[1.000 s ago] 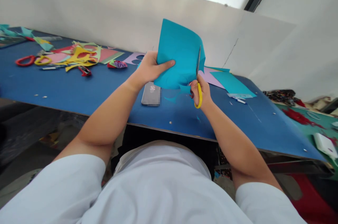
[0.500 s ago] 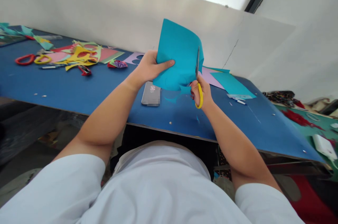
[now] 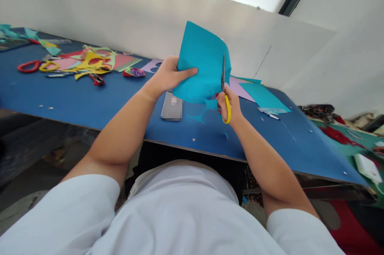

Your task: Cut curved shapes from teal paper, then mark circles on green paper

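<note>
A sheet of turquoise paper (image 3: pixel 202 57) is held up above the table, pinched at its left edge by my left hand (image 3: pixel 174 74), thumb on the near face. My right hand (image 3: pixel 229 105) is closed around a pair of scissors (image 3: pixel 228 110) with a yellow handle. Their blades point upward along the right part of the sheet. The lower edge of the paper is cut in curves, and a cut strip hangs beside my right hand. Below the sheet, a grey phone (image 3: pixel 172 107) lies on the blue table (image 3: pixel 120 107).
To the left are paper scraps (image 3: pixel 93 63), red-and-yellow-handled scissors (image 3: pixel 29 67) and a folded paper piece (image 3: pixel 133 72). Turquoise sheets (image 3: pixel 267 95) and a pen (image 3: pixel 272 115) lie right. A white device (image 3: pixel 367 168) rests on a green surface, where another person's hand (image 3: pixel 378 150) shows.
The scissors have shifted slightly against the paper, and the cut strip at the lower edge hangs a little differently. Another person's hand has appeared at the far right edge.
</note>
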The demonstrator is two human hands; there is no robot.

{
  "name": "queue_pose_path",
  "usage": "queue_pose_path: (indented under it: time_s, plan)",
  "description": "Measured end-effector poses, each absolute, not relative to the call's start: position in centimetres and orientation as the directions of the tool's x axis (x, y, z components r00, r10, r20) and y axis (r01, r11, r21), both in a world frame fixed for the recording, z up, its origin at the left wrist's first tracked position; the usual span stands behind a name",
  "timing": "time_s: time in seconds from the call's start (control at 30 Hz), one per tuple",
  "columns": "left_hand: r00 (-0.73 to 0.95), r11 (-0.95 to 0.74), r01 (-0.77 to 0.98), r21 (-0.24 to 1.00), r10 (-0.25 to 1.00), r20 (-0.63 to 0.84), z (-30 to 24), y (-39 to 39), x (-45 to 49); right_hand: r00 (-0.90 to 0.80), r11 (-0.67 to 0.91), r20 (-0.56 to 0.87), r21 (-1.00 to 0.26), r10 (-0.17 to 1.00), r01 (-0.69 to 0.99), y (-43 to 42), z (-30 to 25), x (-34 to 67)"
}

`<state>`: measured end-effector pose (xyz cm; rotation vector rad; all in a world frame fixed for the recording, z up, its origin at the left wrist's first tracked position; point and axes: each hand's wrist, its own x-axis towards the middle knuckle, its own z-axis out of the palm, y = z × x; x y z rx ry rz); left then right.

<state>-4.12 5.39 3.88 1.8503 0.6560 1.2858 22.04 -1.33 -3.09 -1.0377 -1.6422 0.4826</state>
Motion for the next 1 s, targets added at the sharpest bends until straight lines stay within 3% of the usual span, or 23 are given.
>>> queue_pose_path:
  time_s: [0.8,1.0]
  plan:
    - [0.402,-0.510,-0.039,0.860,0.779,0.480,4.3,5.9,-5.2,-0.091,0.544,0.563,-0.728,0.822,0.417,-1.2,-2.9,22.2]
    - [0.413,-0.474,0.056,0.879,0.812,0.412,4.8,5.3,-5.5,-0.086,0.496,0.512,-0.756,0.854,0.426,-1.4,-2.9,22.3]
